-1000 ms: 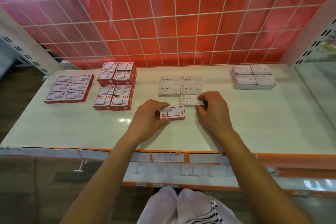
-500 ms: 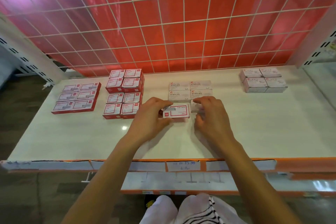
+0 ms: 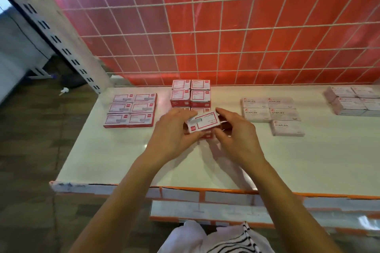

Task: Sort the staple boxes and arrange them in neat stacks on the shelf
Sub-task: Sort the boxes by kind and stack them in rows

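1. Both hands are on one box: the left hand (image 3: pixel 172 135) grips the near-left end of the red-bordered staple box (image 3: pixel 203 122), and the right hand (image 3: pixel 236 135) pinches its right end.
2. The box sits tilted between the hands, label up, just in front of the tall red stack (image 3: pixel 191 92) near the middle of the shelf (image 3: pixel 123 160).
3. A sliver of red shows under the box. I cannot tell whether it is another box.
4. Looks like the sorting step: a red box heading for its own kind, not the grey STAPLES group (image 3: pixel 269 109) to the right.
5. The flat red group (image 3: pixel 131 110) lies further left, and a lone grey box (image 3: pixel 286 128) sits loose in front of its group.
6. Next call: level the box, square its edges with the red boxes and set it down flush.
7. After that, the lone grey box likely wants tidying.
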Demonstrator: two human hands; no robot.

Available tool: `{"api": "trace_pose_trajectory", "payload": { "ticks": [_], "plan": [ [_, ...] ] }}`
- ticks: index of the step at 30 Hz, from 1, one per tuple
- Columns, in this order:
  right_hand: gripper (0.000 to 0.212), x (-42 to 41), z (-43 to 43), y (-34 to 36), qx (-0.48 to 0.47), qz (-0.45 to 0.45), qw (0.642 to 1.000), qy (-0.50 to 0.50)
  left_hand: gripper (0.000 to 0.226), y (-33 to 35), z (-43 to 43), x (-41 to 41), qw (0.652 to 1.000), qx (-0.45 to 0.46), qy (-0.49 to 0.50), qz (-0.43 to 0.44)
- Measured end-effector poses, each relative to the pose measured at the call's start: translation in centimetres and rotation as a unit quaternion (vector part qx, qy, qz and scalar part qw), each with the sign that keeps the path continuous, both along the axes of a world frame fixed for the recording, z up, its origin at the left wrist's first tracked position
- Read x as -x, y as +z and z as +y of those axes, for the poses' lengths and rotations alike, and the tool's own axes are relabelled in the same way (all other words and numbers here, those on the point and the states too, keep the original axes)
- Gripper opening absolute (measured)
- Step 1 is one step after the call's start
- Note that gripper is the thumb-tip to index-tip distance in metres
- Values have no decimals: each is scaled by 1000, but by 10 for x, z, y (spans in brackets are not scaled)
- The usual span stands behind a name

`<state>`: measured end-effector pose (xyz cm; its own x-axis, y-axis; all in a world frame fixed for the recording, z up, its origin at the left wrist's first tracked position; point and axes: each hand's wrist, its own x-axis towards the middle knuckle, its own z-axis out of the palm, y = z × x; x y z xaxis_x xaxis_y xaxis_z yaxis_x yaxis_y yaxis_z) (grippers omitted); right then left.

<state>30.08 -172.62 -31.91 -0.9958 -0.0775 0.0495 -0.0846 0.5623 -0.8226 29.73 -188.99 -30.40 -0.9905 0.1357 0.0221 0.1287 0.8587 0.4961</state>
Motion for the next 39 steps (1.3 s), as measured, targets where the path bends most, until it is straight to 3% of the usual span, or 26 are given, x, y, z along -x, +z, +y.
{"api": "trace_pose_trajectory", "payload": {
  "ticks": [9,16,20,24,26,29,33,39],
  "plan": [
    [37,-3,-91,-1,185,-13,982,-32,48,-4,-71,-2,990,-63,113,47],
    [64,-7,-132,-4,196,-43,979,37,37,-8,-97,-13,976,-189,107,-23],
    [76,-3,-140,-7,160,-63,984,46,26,-8,-116,-20,976,-202,59,-54],
    [64,2,-152,-10,115,-83,989,40,18,-12,-132,-21,983,-156,85,-38],
    [58,4,-157,-14,99,-99,989,47,34,-17,-140,-19,986,-126,113,-8],
    [55,5,-162,-18,82,-120,987,66,65,-19,-152,-17,990,-116,77,-29],
    [50,6,-168,-25,22,-93,992,78,53,-26,-164,-17,994,-91,33,-57],
    [42,3,-183,-45,-127,3,991,50,47,-46,-166,-21,996,-66,64,-7]
  ]
}}
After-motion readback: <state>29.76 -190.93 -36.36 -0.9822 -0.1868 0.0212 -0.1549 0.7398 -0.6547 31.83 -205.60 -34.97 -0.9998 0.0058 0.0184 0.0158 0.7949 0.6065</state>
